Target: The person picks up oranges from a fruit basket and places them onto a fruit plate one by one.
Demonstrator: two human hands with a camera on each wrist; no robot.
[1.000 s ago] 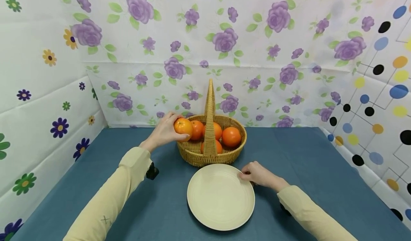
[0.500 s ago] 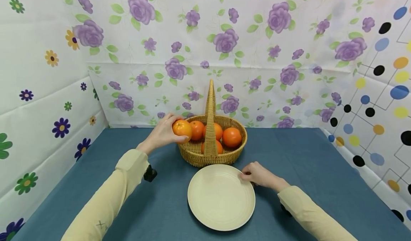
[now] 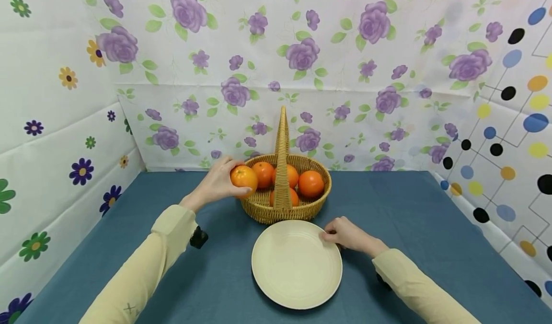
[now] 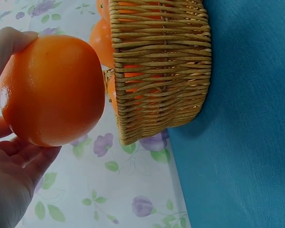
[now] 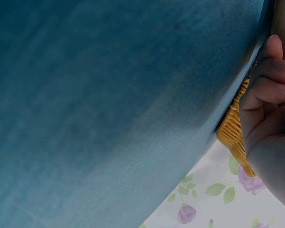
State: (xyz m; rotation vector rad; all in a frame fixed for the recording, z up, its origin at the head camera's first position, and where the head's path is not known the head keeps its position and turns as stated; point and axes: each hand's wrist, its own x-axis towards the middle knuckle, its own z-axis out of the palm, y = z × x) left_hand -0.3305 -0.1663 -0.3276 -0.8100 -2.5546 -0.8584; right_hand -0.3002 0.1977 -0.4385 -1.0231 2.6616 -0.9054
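My left hand (image 3: 217,181) grips an orange (image 3: 243,178) and holds it up by the left rim of a wicker basket (image 3: 267,214). In the left wrist view the thumb and fingers curl round the shiny orange (image 4: 54,92), which is apart from the basket's wall (image 4: 164,71). Several more oranges (image 3: 311,184) lie inside the basket, partly hidden by its tall handle (image 3: 282,170). In front of the basket sits a round cream plate (image 3: 296,266). My right hand (image 3: 347,234) pinches the plate's upper right rim, thumb on top and curled fingers beneath.
Blue cloth (image 3: 388,209) covers the table. A floral sheet (image 3: 276,65) hangs behind the basket, close to it. Patterned sheets bound the left (image 3: 51,180) and right (image 3: 509,137) sides.
My left hand has drawn the orange slightly left and down, a little away from the oranges in the basket. The right hand and the plate have stayed put.
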